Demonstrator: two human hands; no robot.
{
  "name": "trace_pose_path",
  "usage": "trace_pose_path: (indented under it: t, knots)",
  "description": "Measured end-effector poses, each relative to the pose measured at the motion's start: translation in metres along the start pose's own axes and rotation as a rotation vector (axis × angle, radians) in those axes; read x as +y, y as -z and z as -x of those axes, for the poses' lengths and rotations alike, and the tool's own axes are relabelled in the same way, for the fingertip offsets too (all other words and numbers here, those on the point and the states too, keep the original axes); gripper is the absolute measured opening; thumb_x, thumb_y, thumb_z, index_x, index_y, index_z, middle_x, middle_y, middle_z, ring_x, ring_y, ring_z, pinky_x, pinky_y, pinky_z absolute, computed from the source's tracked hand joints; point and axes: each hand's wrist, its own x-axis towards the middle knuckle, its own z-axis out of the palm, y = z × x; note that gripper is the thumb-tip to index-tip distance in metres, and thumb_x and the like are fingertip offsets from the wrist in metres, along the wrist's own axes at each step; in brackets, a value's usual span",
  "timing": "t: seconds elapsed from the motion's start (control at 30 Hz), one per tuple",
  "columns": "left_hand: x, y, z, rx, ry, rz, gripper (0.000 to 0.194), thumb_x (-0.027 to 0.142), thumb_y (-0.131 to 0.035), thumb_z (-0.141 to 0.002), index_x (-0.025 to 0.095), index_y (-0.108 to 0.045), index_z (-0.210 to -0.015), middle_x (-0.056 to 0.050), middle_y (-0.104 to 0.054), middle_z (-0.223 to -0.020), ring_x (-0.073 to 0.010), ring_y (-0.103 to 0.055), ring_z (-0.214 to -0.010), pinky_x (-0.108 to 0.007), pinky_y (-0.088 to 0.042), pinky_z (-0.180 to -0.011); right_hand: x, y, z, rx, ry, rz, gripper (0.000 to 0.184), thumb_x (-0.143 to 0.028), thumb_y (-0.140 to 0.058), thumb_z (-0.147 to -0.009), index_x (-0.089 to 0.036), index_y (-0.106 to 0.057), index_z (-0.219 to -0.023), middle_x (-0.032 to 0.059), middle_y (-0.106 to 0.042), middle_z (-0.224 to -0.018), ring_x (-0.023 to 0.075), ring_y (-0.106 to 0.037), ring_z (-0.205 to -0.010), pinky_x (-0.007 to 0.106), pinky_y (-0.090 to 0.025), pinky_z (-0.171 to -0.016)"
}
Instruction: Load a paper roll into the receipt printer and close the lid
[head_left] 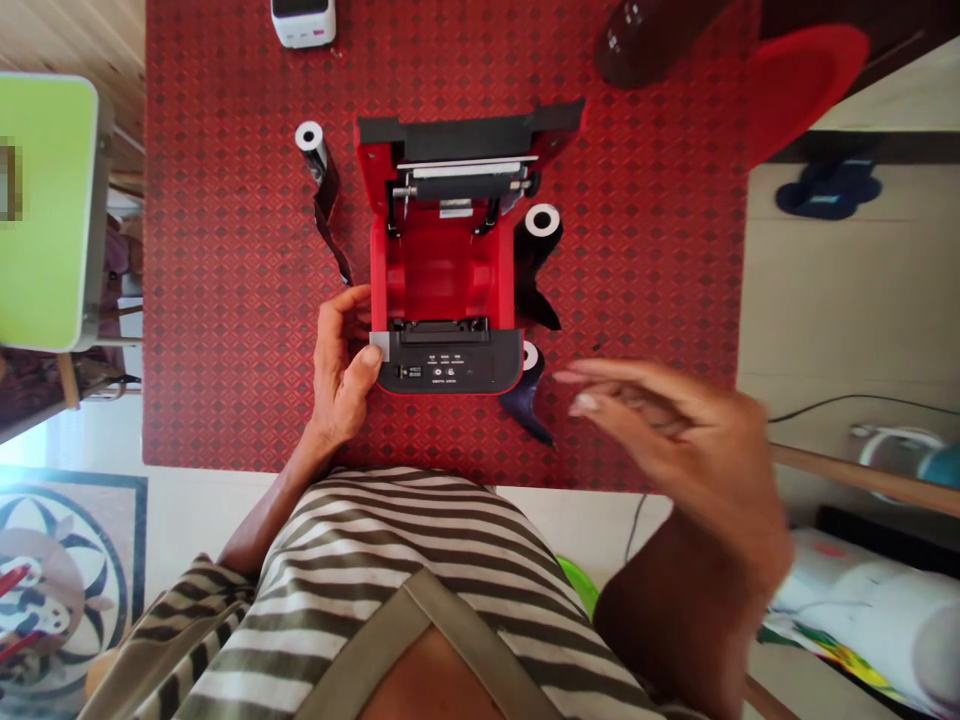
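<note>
Left hand (341,365) grasps red-and-black thermal printer (454,360) at its left front corner, thumb on top | right hand (675,425) released, fingers loosely bent, blurred, right of it | printer on red patterned tablecloth (645,260), lid (469,135) raised | dark ribbon rolls: one (310,140) left, two (542,222) (530,357) right

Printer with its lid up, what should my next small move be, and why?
I'd probably bring your right hand to the nearest roll, by the printer's front right corner, and pinch it. The bay below the raised lid holds no roll, your left hand grips the left front corner, and your right hovers near that roll, holding nothing.
</note>
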Motion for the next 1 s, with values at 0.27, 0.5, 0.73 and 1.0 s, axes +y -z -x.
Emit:
trace_pose_path:
  t: [0.27,0.5,0.73,1.0]
  knots:
    - [-0.003,-0.001,0.002,-0.008,0.019,0.033,0.071,0.090,-0.069,-0.120,0.037,-0.074,-0.166,-0.011,-0.085,-0.147,-0.0353,-0.086,-0.125,-0.053,-0.073,-0.100,0.063,-0.019,-0.125,0.216,0.200,0.048,0.049,-0.027,-0.094,-0.097,-0.031,-0.088,-0.146,0.0155,-0.097,-0.145,0.0317,-0.091,-0.121,0.050,-0.074,-0.100]
    - [-0.007,-0.004,0.006,0.014,0.021,0.041,0.072,0.088,-0.069,-0.120,0.037,-0.073,-0.169,-0.011,-0.083,-0.143,-0.0335,-0.084,-0.123,-0.050,-0.071,-0.099,0.071,-0.046,-0.176,0.050,0.252,0.207,0.049,-0.024,-0.096,-0.097,-0.024,-0.087,-0.145,0.0144,-0.096,-0.138,0.0285,-0.083,-0.113,0.048,-0.065,-0.106]
    - [-0.008,0.000,0.010,-0.005,0.037,-0.011,0.074,0.089,-0.068,-0.121,0.039,-0.071,-0.176,-0.013,-0.081,-0.151,-0.0372,-0.082,-0.133,-0.058,-0.070,-0.111,0.052,-0.027,-0.164,0.136,0.262,0.093,0.032,-0.039,-0.085,-0.097,-0.031,-0.081,-0.128,0.0125,-0.094,-0.126,0.0298,-0.083,-0.109,0.048,-0.068,-0.101]
    - [-0.006,0.000,0.012,-0.013,0.063,0.000,0.075,0.089,-0.070,-0.122,0.040,-0.071,-0.177,-0.014,-0.082,-0.153,-0.0391,-0.082,-0.136,-0.061,-0.069,-0.113,-0.036,0.005,-0.119,-0.104,0.183,-0.266,0.078,-0.112,-0.064,-0.096,-0.037,-0.076,-0.114,0.0126,-0.073,-0.111,0.0368,-0.074,-0.093,0.053,-0.062,-0.073]
